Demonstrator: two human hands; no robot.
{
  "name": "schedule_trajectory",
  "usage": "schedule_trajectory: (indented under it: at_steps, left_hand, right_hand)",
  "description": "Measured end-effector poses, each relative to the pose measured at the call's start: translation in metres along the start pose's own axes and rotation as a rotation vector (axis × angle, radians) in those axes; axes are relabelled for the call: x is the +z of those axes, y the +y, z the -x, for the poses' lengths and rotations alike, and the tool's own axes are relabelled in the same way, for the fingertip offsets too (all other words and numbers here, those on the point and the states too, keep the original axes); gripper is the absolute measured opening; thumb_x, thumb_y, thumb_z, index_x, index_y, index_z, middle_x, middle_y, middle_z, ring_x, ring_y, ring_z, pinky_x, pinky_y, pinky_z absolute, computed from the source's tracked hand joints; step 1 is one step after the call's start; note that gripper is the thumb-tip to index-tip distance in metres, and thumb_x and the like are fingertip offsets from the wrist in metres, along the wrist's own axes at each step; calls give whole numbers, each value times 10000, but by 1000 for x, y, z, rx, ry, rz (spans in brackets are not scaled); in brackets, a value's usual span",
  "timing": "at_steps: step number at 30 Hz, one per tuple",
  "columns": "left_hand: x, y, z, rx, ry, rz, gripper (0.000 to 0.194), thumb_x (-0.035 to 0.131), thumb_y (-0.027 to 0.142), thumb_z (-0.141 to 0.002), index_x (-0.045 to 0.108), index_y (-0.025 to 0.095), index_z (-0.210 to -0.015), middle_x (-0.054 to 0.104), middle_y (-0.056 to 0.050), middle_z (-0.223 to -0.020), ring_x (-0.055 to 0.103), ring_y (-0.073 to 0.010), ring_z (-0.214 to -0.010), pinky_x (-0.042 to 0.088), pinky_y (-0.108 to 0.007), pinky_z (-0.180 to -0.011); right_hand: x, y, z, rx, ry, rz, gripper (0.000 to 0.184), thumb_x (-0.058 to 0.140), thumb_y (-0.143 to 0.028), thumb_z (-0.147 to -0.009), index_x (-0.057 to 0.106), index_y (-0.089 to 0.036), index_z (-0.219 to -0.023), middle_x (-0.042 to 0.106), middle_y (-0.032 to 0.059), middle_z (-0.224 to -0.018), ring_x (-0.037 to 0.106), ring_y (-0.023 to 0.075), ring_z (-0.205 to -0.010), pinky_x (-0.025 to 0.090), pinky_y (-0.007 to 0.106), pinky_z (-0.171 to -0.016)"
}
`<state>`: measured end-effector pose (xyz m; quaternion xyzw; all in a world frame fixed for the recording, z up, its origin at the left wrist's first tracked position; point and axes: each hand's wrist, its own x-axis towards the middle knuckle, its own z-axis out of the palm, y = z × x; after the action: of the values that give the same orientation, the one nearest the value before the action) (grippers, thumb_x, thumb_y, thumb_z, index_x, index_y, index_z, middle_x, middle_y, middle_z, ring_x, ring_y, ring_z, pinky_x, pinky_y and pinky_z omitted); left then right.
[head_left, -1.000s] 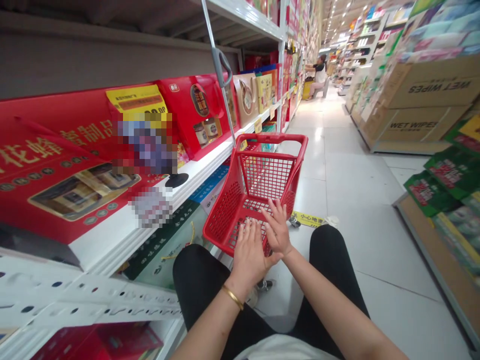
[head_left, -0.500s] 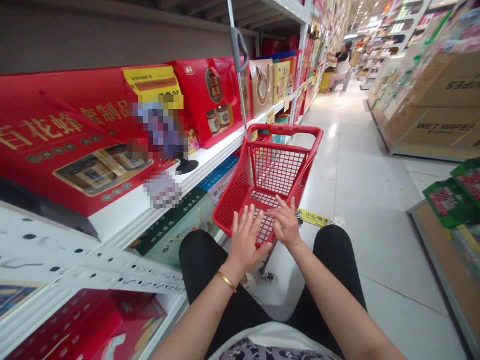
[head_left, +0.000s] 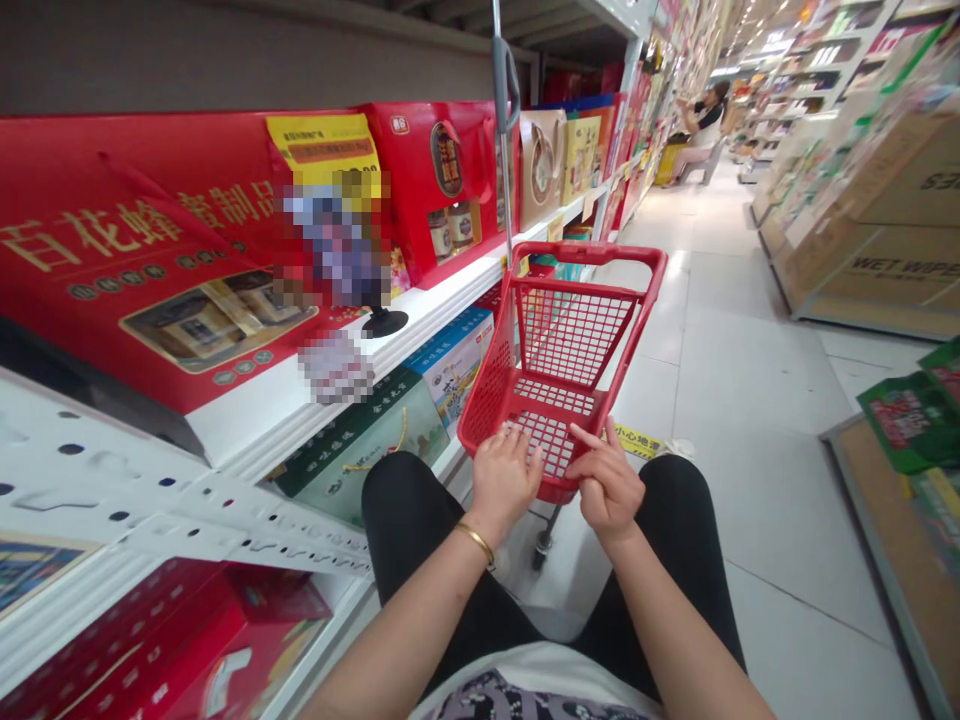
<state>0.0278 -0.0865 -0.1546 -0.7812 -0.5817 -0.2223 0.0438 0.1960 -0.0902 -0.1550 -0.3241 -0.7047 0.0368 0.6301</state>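
A red plastic shopping cart (head_left: 574, 403) with a grid-patterned basket stands between my knees, and no goods show inside it. My left hand (head_left: 505, 483), with a gold bangle at the wrist, hovers palm down over the cart's near edge. Its fingers stretch forward, lying close together, and hold nothing visible. Beside it on the right is my right hand (head_left: 609, 482), also without anything in it. Its index finger and thumb are extended and apart, while the other fingers are partly curled. Whether either hand touches the cart rim cannot be told.
On the left, a white shelf (head_left: 281, 425) carries red gift boxes (head_left: 431, 190), and a green box (head_left: 367, 450) sits below. Cartons of wipes (head_left: 892, 270) are stacked at right. A seated person (head_left: 703, 125) is farther down the aisle. A yellow floor sign (head_left: 636, 441) lies beyond my right knee.
My hands have come lower and farther apart, the right one shifting right. The left fingers have drawn together and tipped down. The whole view has shifted slightly, moving shelf and cart rightward in the picture.
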Motion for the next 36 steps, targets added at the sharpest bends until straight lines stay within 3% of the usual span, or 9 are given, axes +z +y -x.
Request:
schedule_trajectory:
  at_steps: [6, 9, 12, 15, 19, 23, 25, 32, 36]
  left_hand:
    - [-11, 20, -8, 62, -26, 150, 550, 356, 211, -1030, 365, 104, -1569, 543, -134, -1531, 524, -231, -1407, 459, -420, -1134]
    - [-14, 10, -21, 86, -2, 89, 510, 389, 285, -1035, 469, 133, -1515, 485, -122, -1579, 374, -278, -1513, 281, -533, -1254]
    - [-8, 5, -31, 113, -20, 21, 457, 361, 341, -1063, 597, 150, -1404, 536, -112, -1539, 368, -305, -1513, 162, -603, -1269]
    - [1, 11, -35, 121, -21, 0, 485, 323, 322, -1077, 540, 118, -1460, 539, -129, -1534, 382, -290, -1507, 150, -582, -1274]
    - [8, 26, -35, 100, -9, -9, 522, 334, 340, -1076, 530, 40, -1456, 563, -180, -1498, 396, -304, -1498, 144, -560, -1280]
    - [11, 36, -36, 145, -22, -3, 545, 337, 369, -1073, 565, 16, -1420, 583, -189, -1474, 399, -303, -1497, 141, -529, -1293]
    - [12, 40, -37, 163, -19, 3, 553, 327, 384, -1077, 570, 23, -1418, 595, -183, -1464, 408, -298, -1493, 140, -526, -1295]
    - [14, 43, -38, 186, -9, 13, 515, 324, 350, -1079, 619, 39, -1365, 640, -175, -1413, 454, -291, -1463, 147, -536, -1293]
    - [14, 45, -37, 182, -14, 17, 541, 322, 397, -1085, 609, 48, -1383, 619, -172, -1440, 427, -291, -1482, 147, -536, -1293]
  right_hand:
    - [-6, -9, -11, 6, -143, 189, 325, 452, -76, -839, 720, -243, -916, 768, -7, -915, 689, 250, -1207, 286, 613, -1266]
    - [-14, -1, -3, -39, -213, 329, 406, 470, -77, -834, 714, -233, -1119, 758, 47, -1183, 676, 240, -1227, 413, 547, -1213]
    - [-24, -2, 7, -176, -246, 293, 479, 470, -78, -822, 682, -231, -1223, 659, 77, -1391, 631, 241, -1295, 484, 514, -1161]
    - [-25, -5, 13, -230, -289, 267, 542, 454, -86, -829, 632, -238, -1318, 591, 79, -1476, 562, 266, -1374, 434, 568, -1188]
    - [-21, 10, 19, -82, -269, 516, 538, 475, -113, -879, 578, -212, -1398, 585, 111, -1479, 505, 273, -1425, 326, 591, -1239]
    - [-23, 28, 22, -10, -172, 744, 425, 611, -256, -909, 632, -265, -1334, 500, 103, -1560, 333, 368, -1522, 110, 746, -1218]
    - [-24, 31, 20, -1, -112, 798, 425, 628, -313, -913, 634, -263, -1335, 458, 116, -1588, 286, 399, -1535, 69, 777, -1195]
    - [-30, 37, 15, -66, -200, 707, 464, 465, -117, -927, 609, -208, -1358, 655, 88, -1401, 566, 223, -1369, 228, 544, -1274]
    - [-36, 39, 17, -81, -207, 715, 477, 457, -116, -929, 596, -222, -1373, 668, 75, -1384, 585, 225, -1348, 146, 593, -1282]
